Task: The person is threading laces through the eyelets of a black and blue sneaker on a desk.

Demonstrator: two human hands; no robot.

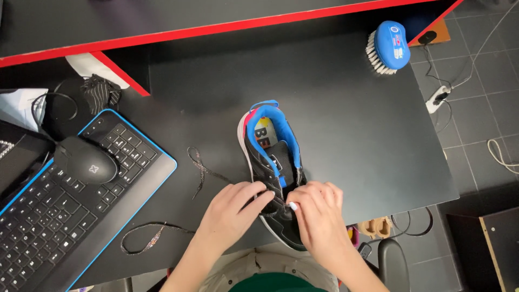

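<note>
Carefully, both hands pinch the shoelace (203,170) over the sneaker (273,173): left hand (232,208) and right hand (319,213) fingers closed narrow; even tension beneath the fingertips would likely seat it flat.

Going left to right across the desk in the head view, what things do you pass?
Keyboard → mouse → loose lace → left hand → shoe → right hand → brush

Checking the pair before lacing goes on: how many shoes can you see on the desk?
1. A black shoe with blue lining lies mid-desk, both hands at its laces: left hand, right hand. A second shoe may be out of view.
</note>
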